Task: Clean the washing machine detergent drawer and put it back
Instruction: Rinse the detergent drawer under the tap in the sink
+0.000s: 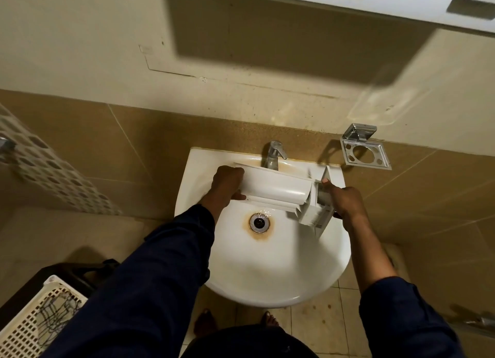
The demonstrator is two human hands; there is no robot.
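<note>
I have the detergent drawer (278,188) up over the sink (267,290), lying crosswise just in front of the tap (274,155) and above the drain (259,223). It is clear of the basin floor and carried wholly by the two hands.

The left hand (227,183) grips the left end of the long, smooth front panel, with the fingers curled over its top edge and the thumb under the lower edge. The right hand (345,199) wraps the ribbed compartment body at the right end, one fingertip up on its top corner. The view is soft there, so I can't tell how many fingers are actually inside the compartments.

I judge this to be a light, stiff piece of moulded plastic that neither sags nor bends between my grips. The curved panel looks glossy and will probably be slick once wet or soapy, so I wouldn't trust a flat pinch on it. Its edges are the better hold. The compartment walls and ribs give the surest purchase, though they are thin and could crack if squeezed or knocked against the porcelain.

There is a glint near the drain that may be water, though I can't be sure the tap is running.
</note>
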